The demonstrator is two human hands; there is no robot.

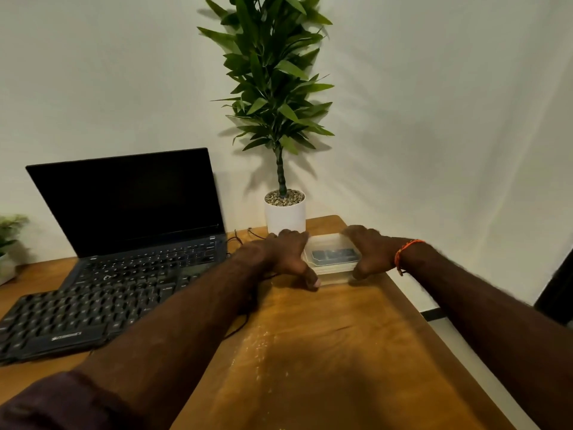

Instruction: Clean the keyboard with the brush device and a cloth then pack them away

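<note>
Both hands grip a clear plastic box [333, 259] from opposite sides: left hand [286, 254] on its left end, right hand [369, 251] on its right, an orange thread band [404, 252] at that wrist. The box rests on the wooden surface [325, 352], just before a white plant pot [285, 217]. Dark contents inside, not identifiable. The black keyboard [59, 318] lies far left, in front of an open laptop [130, 203].
</note>
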